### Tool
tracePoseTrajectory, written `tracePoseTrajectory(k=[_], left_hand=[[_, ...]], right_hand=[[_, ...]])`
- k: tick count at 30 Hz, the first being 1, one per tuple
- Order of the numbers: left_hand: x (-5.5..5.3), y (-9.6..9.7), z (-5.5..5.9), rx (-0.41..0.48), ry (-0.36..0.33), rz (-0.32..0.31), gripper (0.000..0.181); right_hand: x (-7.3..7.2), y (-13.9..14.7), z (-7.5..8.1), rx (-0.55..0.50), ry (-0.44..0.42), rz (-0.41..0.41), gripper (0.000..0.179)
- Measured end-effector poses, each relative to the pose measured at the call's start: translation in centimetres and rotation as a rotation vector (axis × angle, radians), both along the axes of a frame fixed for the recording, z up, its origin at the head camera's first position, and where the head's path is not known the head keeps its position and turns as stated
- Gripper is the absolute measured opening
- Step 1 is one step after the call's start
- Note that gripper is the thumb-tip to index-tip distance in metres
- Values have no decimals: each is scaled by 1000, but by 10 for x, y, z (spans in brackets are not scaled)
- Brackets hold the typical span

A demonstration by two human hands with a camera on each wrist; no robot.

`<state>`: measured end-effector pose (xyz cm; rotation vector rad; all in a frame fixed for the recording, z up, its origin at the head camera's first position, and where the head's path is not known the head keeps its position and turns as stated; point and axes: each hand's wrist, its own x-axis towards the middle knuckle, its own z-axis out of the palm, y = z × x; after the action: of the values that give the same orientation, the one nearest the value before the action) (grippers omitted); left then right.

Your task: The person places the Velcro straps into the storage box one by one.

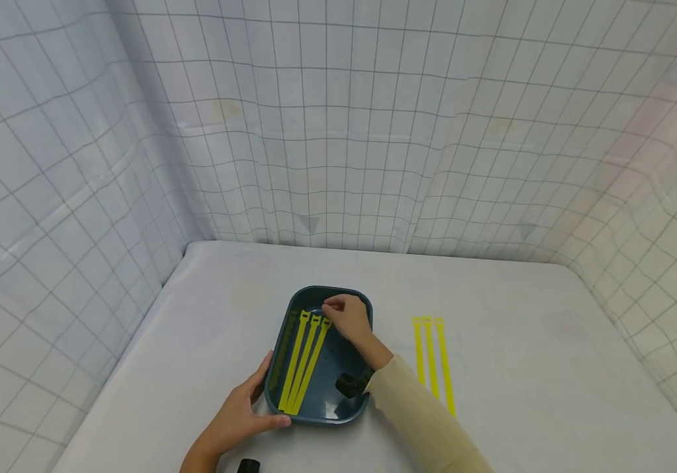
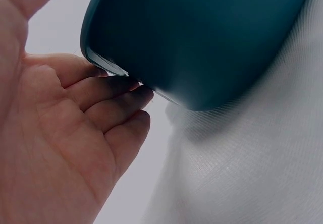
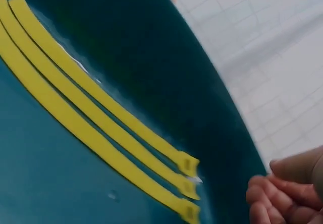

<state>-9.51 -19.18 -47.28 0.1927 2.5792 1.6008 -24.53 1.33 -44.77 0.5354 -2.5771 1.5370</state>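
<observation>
A dark teal tray [image 1: 328,387] stands on the white table. Three yellow hook-and-loop cable ties [image 1: 305,361] lie side by side along its left part, slotted heads at the far end. My left hand [image 1: 238,417] holds the tray's near left corner, thumb at the near rim and fingers against the left wall. Over the far end of the tray, my right hand [image 1: 347,316] has its fingers loosely bent. Its fingertips [image 3: 257,199] are close to the heads of the cable ties [image 3: 96,128], with a gap between, and nothing shows in them.
Three more yellow cable ties [image 1: 431,355] lie parallel on the table [image 1: 522,368], right of the tray; the right sleeve [image 1: 421,414] partly covers them. White grid-patterned cloth [image 1: 338,131] hangs behind the table and at both sides.
</observation>
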Motion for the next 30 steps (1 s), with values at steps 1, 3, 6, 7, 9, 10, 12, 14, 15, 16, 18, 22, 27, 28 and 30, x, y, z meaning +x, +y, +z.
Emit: tracePoseTrajectory(k=[1,3,6,7,9,10,12,14,15,16,18,22,27,28,30], left_hand=[[0,0,0,-2,-1,-1,105],[0,0,1,2,-4,-4,105],[0,0,1,13,-12,-2,105],[0,0,2,14,-14,1,105],[1,0,2,18,-19,4,105],[1,0,2,19,-20,7,105],[2,1,3,17,-20,11,105],[2,1,3,17,-22,11,105],[2,1,3,18,-22,13,105],[2,1,3,19,-22,14,105],[2,1,4,19,-24,14,105],[1,1,4,17,-30,15,105],[1,1,4,25,-33,13,105],[1,1,4,27,-33,12,105],[1,1,4,30,-33,8,105]], right_hand=[[1,2,2,-24,3,-3,18],[3,6,8,-72,1,-17,18],[5,14,19,-128,9,-31,19],[6,17,22,-140,10,-34,19],[6,23,26,-132,24,-34,19],[7,25,28,-121,30,-34,19],[8,31,31,-95,39,-33,18],[10,37,33,-76,27,-43,17],[11,40,33,-68,23,-50,17],[11,42,33,-62,20,-57,17],[10,48,32,-56,4,-80,16],[9,58,29,-41,-5,-108,16],[10,68,29,-37,-15,-126,16],[10,70,28,-37,-19,-132,16],[9,75,26,-36,-26,-149,16]])
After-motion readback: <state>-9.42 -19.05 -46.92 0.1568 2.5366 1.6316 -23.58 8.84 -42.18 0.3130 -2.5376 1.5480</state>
